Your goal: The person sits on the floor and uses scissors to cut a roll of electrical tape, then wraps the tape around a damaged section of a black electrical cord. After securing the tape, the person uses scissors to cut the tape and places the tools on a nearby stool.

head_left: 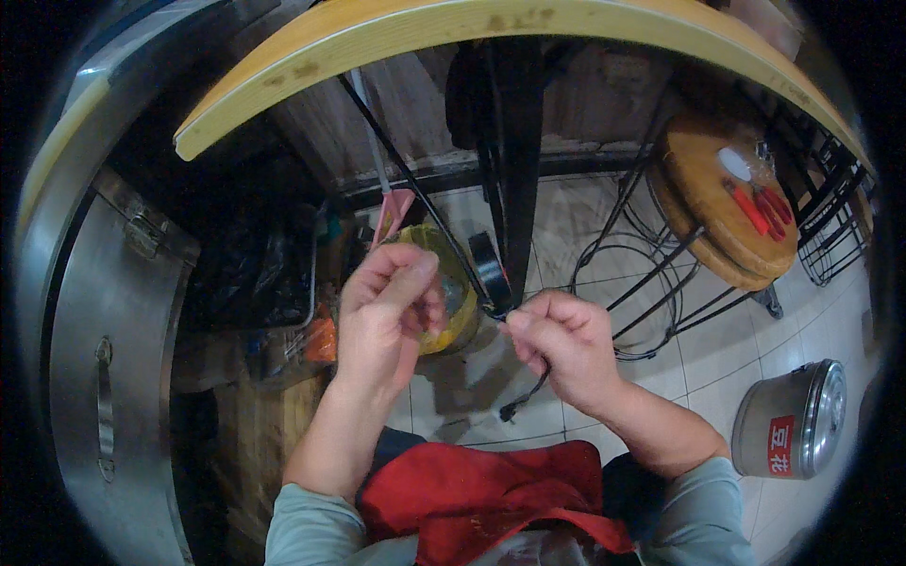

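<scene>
In the head view my right hand [562, 349] pinches a thin black cord [538, 382] just below a roll of black tape [489, 264], with the cord's dark end hanging beneath. My left hand [387, 311] is to the left of the tape, fingers curled and thumb near the index finger; I cannot make out what, if anything, it holds. A long black cable [396, 156] runs down from under the wooden tabletop [377, 42] to the tape, beside a black table leg [519, 160].
A stool [679, 236] at right bears red-handled tools [760, 203], with looped wires or rods around it. A steel canister [764, 424] stands on the tiled floor [613, 415]. A yellow bucket [444, 321] and pink-headed implement [392, 212] are behind my hands; a steel cabinet [123, 283] is left.
</scene>
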### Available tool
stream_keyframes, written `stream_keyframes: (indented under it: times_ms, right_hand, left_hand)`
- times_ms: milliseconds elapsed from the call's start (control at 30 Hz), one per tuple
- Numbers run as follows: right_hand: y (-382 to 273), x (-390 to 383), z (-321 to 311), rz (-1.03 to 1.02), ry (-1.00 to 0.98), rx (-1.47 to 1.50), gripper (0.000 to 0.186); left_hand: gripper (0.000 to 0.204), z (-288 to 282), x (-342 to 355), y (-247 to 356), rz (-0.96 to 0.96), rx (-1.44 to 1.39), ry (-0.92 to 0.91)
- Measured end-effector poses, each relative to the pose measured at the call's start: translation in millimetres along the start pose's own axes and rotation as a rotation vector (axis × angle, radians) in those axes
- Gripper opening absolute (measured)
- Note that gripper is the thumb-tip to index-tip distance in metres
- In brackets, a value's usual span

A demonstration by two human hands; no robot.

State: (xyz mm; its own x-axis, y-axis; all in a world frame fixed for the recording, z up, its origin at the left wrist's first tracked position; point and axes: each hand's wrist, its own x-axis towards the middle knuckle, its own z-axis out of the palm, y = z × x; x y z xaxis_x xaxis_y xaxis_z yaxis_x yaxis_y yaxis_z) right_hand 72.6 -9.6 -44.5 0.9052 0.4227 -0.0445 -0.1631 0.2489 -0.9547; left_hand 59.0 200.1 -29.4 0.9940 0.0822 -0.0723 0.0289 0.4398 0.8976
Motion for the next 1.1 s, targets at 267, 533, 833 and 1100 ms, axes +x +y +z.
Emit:
stream_keyframes:
  times_ms: [267, 533, 833, 1100]
  right_hand:
    - [0.0, 3.8, -3.2, 0.093, -0.067, 0.156, 0.019]
    - [-14.2, -4.0, -15.0, -0.216, -0.165, -0.227, 0.012]
    - [-24.7, 10.7, -18.8, -0.901, -0.132, -0.929, 0.009]
    - [-16.6, 11.9, -15.0, -0.878, -0.105, -0.885, 0.012]
  left_hand:
    - [0.071, 7.5, 33.7, -18.2, 0.165, 0.154, -0.566]
    - [0.033, 1.6, 17.6, -16.1, -0.081, 0.309, -0.254]
    - [0.031, -7.5, -0.5, 9.9, -0.444, 0.435, -0.310]
    - [0.056, -5.1, -10.6, 2.2, -0.189, 0.302, -0.671]
